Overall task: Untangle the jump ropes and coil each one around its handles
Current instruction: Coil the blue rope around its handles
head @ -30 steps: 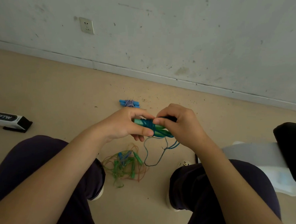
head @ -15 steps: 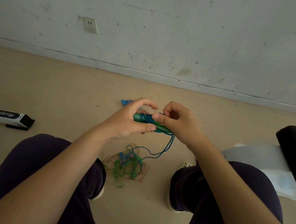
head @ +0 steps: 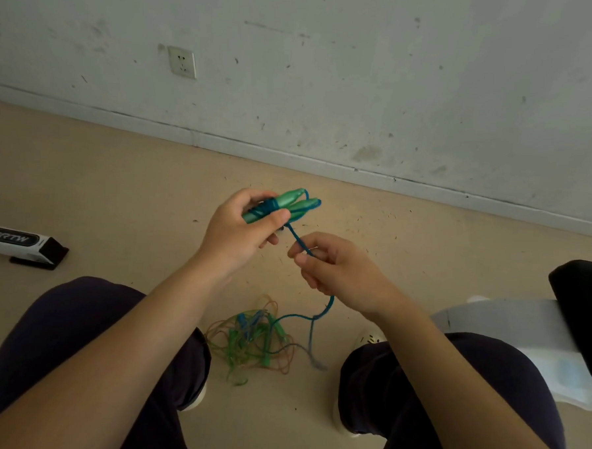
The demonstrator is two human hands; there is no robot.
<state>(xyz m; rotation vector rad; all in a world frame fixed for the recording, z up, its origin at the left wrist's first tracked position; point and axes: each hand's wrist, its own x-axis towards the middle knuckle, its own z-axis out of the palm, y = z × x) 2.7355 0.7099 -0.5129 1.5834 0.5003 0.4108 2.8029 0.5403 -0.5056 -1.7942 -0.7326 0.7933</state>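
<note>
One text can be read: white letters that look like "BRTW" on the black band of a long white box (head: pixel 19 242), which lies on the floor at the left edge of the frame. A slanted white mark stands just left of the letters, at the very edge; it cannot be made out. The socket (head: pixel 182 62) on the wall, upper left, bears no readable marking. The shoe (head: pixel 369 338) at lower right shows small dark marks too blurred to read
</note>
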